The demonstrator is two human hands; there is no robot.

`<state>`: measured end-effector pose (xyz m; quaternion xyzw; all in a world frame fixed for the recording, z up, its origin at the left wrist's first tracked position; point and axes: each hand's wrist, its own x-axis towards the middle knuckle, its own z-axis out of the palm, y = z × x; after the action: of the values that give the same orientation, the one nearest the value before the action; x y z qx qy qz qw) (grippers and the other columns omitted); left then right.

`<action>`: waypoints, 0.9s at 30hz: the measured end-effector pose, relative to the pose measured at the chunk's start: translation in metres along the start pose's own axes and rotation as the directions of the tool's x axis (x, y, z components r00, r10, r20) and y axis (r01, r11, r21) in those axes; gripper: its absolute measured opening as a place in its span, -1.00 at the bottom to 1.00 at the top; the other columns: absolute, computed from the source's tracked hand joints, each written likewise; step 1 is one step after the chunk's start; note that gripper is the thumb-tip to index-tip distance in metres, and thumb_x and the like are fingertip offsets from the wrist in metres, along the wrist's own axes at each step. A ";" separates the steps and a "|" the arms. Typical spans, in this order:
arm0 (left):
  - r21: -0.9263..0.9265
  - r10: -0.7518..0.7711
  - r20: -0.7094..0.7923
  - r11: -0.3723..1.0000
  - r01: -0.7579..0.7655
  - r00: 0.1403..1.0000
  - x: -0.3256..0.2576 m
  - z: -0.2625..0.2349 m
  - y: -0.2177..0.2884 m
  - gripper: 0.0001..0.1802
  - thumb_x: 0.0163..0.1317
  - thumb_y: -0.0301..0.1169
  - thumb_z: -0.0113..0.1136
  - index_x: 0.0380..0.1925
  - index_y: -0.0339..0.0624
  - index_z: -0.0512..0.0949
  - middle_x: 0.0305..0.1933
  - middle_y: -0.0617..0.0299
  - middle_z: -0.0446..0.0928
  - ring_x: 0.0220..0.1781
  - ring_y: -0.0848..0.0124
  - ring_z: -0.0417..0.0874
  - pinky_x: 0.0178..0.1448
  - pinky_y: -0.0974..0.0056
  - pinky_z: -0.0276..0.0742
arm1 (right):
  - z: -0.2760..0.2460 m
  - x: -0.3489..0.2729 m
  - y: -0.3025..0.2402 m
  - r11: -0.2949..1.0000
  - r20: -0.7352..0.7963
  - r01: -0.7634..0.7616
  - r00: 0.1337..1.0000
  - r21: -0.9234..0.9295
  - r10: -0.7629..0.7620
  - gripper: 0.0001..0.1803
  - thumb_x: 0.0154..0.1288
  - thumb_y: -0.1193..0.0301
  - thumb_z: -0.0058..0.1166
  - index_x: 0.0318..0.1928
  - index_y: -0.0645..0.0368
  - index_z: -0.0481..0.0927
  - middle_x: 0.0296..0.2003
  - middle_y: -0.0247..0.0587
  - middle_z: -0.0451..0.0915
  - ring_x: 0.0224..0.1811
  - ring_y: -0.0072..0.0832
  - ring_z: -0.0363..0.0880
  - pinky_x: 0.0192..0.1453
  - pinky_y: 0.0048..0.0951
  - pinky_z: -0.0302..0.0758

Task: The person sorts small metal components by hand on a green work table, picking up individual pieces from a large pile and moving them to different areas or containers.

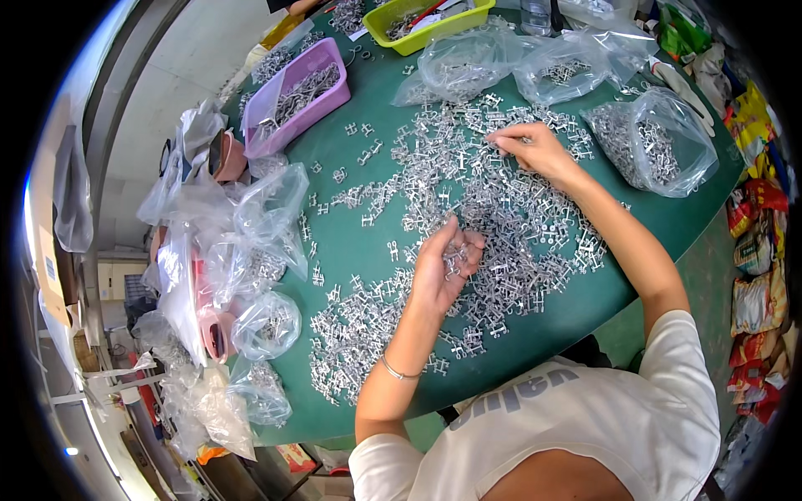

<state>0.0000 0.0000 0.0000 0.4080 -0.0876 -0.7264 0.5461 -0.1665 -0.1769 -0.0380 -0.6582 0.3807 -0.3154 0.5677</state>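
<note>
A wide heap of small silver metal parts [501, 209] covers the middle of a round green table [351, 242]. My left hand [444, 265] is cupped palm up over the heap, with several of the metal parts lying in its curled fingers. Farther out, my right hand [528, 146] reaches to the heap's far edge, its fingertips pinched on one small part there. A thin bracelet [399, 371] circles my left wrist.
Clear plastic bags of the same parts lie at the right [656, 142], the far side [468, 63] and the left edge [266, 321]. A purple tray [294, 96] and a yellow-green tray [422, 21] with parts stand at the back. Coloured packages [756, 275] line the floor at right.
</note>
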 end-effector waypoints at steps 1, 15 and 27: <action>0.029 0.005 -0.067 1.000 -0.004 0.998 -0.002 0.002 -0.001 -0.64 0.24 -0.22 0.02 -0.67 -0.16 0.35 -0.32 -0.06 0.52 -0.60 0.46 0.36 -0.63 0.48 0.22 | 0.008 0.003 -0.002 0.902 -0.043 0.340 0.930 -0.267 -0.364 -0.76 0.13 0.41 0.06 -0.16 0.13 0.59 -0.34 -0.24 0.58 -0.35 -0.38 0.56 -0.24 -0.36 0.47; 0.972 0.687 0.232 -0.141 -0.186 0.689 -0.001 -0.025 0.026 -0.76 0.04 -0.44 0.20 -0.22 -0.14 0.54 -0.30 0.14 0.48 -0.55 0.28 0.50 -0.43 0.27 0.43 | 0.029 -0.013 -0.022 0.520 0.110 0.331 0.906 -0.787 -0.409 -0.87 0.04 0.40 0.10 -0.39 0.18 0.56 -0.30 -0.26 0.52 -0.42 -0.24 0.54 -0.39 -0.27 0.45; 0.962 0.693 0.270 -0.225 -0.155 0.669 0.009 -0.053 0.038 -0.85 0.06 -0.45 0.15 -0.34 -0.21 0.55 -0.29 0.11 0.56 -0.45 0.18 0.56 -0.33 0.22 0.44 | 0.023 0.002 -0.032 0.971 0.293 -0.176 0.948 0.161 0.124 -0.88 0.14 0.47 0.01 -0.31 0.24 0.51 -0.38 -0.22 0.56 -0.61 -0.66 0.33 -0.67 -0.59 0.26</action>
<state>0.0636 -0.0060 -0.0170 0.7304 -0.5979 -0.0945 0.3165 -0.1409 -0.1650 -0.0104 -0.6097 0.3144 -0.2085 0.6971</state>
